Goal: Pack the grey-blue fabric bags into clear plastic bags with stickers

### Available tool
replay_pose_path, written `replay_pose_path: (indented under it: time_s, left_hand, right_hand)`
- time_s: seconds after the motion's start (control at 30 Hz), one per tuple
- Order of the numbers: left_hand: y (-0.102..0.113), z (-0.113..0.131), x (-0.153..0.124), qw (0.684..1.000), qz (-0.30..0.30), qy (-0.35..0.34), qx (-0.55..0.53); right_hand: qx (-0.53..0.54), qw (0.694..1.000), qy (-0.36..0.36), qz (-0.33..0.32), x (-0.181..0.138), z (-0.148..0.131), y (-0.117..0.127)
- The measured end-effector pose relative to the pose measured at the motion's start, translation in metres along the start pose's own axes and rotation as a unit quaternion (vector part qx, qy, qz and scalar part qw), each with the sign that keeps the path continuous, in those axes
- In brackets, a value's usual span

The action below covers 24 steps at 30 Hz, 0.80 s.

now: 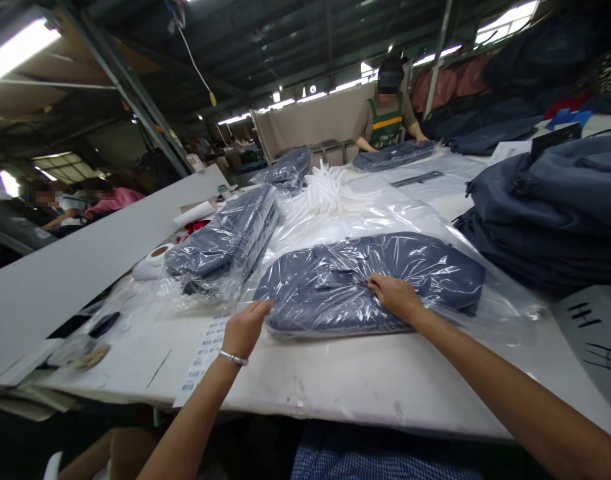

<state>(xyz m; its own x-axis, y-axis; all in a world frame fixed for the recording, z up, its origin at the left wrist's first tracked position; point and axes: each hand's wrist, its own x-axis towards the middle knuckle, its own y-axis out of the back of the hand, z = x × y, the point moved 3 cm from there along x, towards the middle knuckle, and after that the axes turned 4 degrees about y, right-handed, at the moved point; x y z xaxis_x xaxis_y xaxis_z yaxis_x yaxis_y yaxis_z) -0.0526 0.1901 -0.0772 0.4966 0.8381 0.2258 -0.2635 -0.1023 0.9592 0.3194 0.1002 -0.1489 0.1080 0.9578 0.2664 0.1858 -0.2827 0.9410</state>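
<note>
A dark blue fabric bag [325,300] lies flat inside a clear plastic bag [510,307] on the white table [345,377]. My right hand [396,297] is closed on the plastic over the middle of the blue bag, and creases spread out from its grip. At the near left corner of the package, my left hand [247,328] is closed on the plastic's edge. A bracelet circles my left wrist. The plastic reaches past the blue bag on the right.
Wrapped blue bags [225,230] are stacked at the left. White strips [330,190] lie in a bunch behind the package. Unwrapped dark blue bags [555,207] are piled at the right. A label sheet [205,357] lies near my left hand. Across the table, a co-worker [388,113] handles another wrapped bag [395,155].
</note>
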Motion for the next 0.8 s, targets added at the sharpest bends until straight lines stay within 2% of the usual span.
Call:
replay_pose_path:
  time_s: [0.1, 0.23, 0.33, 0.43, 0.53, 0.67, 0.8]
  left_hand:
    - [-0.009, -0.015, 0.032, 0.996, -0.075, -0.013, -0.037]
    - [-0.013, -0.029, 0.056, 0.981, -0.177, -0.024, -0.079]
    - [-0.005, -0.032, 0.067, 0.964, -0.246, -0.018, -0.099]
    - [0.011, -0.029, 0.067, 0.953, -0.287, -0.012, -0.101]
    - [0.028, -0.026, 0.051, 0.96, -0.273, 0.005, -0.062]
    - [0.039, -0.026, 0.016, 0.983, -0.177, 0.038, 0.032]
    - [0.031, -0.028, 0.0, 0.995, -0.085, 0.04, -0.038]
  right_hand:
    - [0.004, 1.0, -0.011, -0.005, 0.001, 0.001, -0.002]
    - [0.01, 1.0, -0.011, -0.003, 0.002, 0.003, -0.004]
    - [0.015, 1.0, -0.007, -0.001, 0.002, 0.003, -0.005]
    - [0.02, 1.0, -0.008, 0.002, 0.0, 0.003, -0.005]
    - [0.018, 1.0, -0.011, 0.006, -0.001, 0.002, -0.003]
    - [0.019, 1.0, -0.009, 0.009, -0.001, 0.002, -0.003]
    - [0.029, 0.999, -0.011, 0.013, -0.001, 0.002, -0.003]
